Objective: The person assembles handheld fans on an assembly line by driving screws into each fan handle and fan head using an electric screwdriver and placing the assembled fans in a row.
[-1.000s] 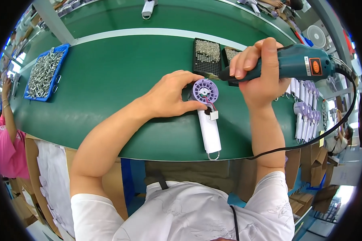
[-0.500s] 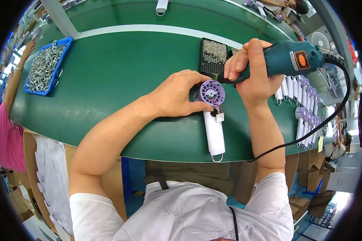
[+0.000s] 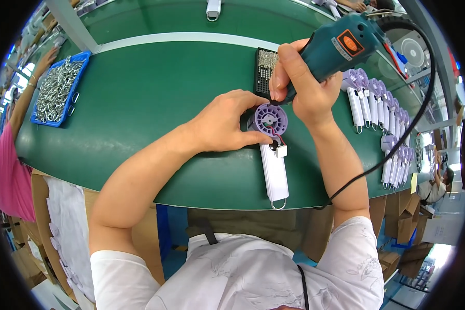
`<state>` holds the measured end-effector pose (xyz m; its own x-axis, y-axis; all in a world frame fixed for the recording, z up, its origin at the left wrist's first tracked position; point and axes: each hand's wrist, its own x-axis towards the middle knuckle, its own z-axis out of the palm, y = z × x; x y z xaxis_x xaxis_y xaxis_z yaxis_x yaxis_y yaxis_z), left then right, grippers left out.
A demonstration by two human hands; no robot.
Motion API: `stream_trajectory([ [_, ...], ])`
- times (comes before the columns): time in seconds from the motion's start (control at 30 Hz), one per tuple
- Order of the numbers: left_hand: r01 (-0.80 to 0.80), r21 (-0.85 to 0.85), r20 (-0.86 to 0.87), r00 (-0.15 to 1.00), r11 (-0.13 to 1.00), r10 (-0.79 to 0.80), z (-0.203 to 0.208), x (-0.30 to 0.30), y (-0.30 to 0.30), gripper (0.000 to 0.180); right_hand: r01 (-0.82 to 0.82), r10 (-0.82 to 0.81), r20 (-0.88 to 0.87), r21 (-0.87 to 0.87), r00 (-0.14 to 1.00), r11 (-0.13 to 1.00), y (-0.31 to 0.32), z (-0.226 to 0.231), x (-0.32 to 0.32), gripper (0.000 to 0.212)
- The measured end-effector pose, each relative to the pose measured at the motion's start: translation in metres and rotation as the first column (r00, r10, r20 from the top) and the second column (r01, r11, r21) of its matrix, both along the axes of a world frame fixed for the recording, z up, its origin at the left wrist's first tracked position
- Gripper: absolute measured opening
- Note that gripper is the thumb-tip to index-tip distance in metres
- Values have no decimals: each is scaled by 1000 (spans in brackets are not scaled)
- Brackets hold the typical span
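Observation:
A handheld fan (image 3: 275, 173) lies on the green bench, its round purple head away from me and its white handle toward me. A metal loop sits at the handle's near end; thin red wires and a small white connector show at the neck. My left hand (image 3: 227, 121) grips the fan's head from the left, thumb by the neck. In my right hand (image 3: 310, 82) is a teal electric screwdriver (image 3: 341, 44), tilted, its body up to the right. Its dark nose comes down at the far rim of the fan head. The bit's tip is hidden or too small to make out.
A black screw tray (image 3: 263, 70) with small screws stands beyond the fan. At the left is a blue tray (image 3: 62, 88) of metal loops. Several similar fans (image 3: 380, 108) stand in rows at the right. The screwdriver's black cord (image 3: 418, 121) loops past my right forearm. A person in pink (image 3: 10, 175) works at left.
My right hand has moved left and slightly away, and the screwdriver is tilted more steeply, its nose now at the fan head's rim. My left hand and the fan have barely moved.

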<state>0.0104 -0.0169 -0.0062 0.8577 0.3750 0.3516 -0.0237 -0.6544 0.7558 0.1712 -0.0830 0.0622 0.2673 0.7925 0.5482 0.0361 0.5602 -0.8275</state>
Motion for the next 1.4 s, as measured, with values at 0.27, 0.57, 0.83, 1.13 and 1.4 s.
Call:
stream_trajectory([
  [0.27, 8, 43, 17, 1000, 999, -9, -5, 0, 0, 70, -72, 96, -159, 150, 983, 986, 18, 30, 32, 15],
  [0.57, 16, 61, 67, 998, 998, -20, -5, 0, 0, 65, 198, -181, -178, 78, 967, 977, 53, -10, 31, 18],
  [0.83, 22, 66, 76, 997, 998, -27, -6, 0, 2, 66, 202, -196, -100, 58, 976, 978, 56, -19, 30, 18],
  [1.13, 20, 79, 95, 995, 997, -27, -7, 1, 2, 66, 204, -200, -91, 37, 976, 978, 57, -21, 31, 16],
  [1.4, 11, 69, 69, 998, 998, -16, -5, 0, 2, 66, 235, -235, 47, 0, 971, 972, 55, -21, 26, 16],
])
